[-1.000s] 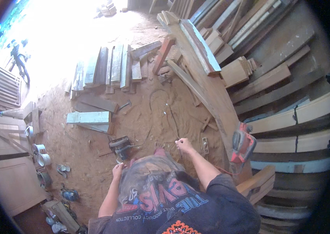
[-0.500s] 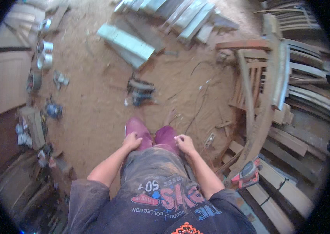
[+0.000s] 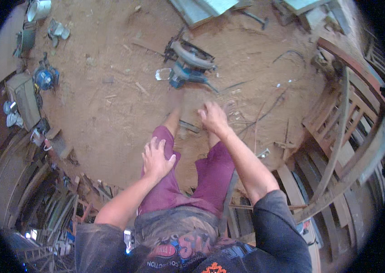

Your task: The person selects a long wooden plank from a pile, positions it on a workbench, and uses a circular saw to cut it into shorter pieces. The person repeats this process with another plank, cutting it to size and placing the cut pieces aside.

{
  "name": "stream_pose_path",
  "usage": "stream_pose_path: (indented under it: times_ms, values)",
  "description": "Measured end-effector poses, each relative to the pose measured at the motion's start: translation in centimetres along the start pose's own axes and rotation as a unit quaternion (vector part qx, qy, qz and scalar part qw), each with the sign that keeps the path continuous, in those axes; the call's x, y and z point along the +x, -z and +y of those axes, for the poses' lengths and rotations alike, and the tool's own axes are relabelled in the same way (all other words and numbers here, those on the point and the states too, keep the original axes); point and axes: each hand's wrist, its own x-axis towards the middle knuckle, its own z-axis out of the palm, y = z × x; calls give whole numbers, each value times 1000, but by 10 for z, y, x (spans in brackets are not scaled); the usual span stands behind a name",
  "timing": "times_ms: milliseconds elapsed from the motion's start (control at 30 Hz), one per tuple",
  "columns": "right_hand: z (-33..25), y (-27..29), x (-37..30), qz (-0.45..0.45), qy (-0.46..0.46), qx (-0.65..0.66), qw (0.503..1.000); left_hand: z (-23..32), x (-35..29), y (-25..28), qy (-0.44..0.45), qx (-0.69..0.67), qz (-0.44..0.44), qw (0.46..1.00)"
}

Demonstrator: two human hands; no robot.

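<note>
My left hand (image 3: 157,160) rests on the left thigh of my maroon shorts (image 3: 170,189), its fingers spread. Held out past my right knee is my right hand (image 3: 213,119), loosely bent with fingers apart and nothing visible in it. Just beyond that hand, on the sandy floor, lies a blue and grey power saw (image 3: 188,68) with a curved guard. A gap of floor separates hand and saw. Part of my feet is blurred or hidden.
Pale boards (image 3: 201,11) lie at the far side. A blue power tool (image 3: 45,77) and a wooden block (image 3: 23,100) are at the left. A dark cable (image 3: 270,111) crosses the floor at right, near a slatted wooden frame (image 3: 338,123) and stacked timber.
My hands have left the upper edges of my shorts' legs: the right reached forward, the left settled flat on the thigh. My body bends lower, and the saw appears larger and farther up.
</note>
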Motion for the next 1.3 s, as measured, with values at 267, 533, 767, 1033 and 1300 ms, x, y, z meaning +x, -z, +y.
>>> stream_pose_path:
  times_ms: [267,533,767,1033,1300]
  values:
    - [-7,-30,172,-18,96,-97,990,-28,-2,-18,2,-16,82,996]
    - [-30,6,120,-30,-37,-13,999,-20,1,-27,1,-21,97,995]
    - [-50,88,-80,4,-145,80,986,-5,13,-12,-11,-12,63,998]
    - [-71,211,-278,33,-142,173,974,32,1,48,-97,61,-31,993]
    - [-90,281,-421,204,-68,292,932,189,-63,141,-228,-294,-62,926]
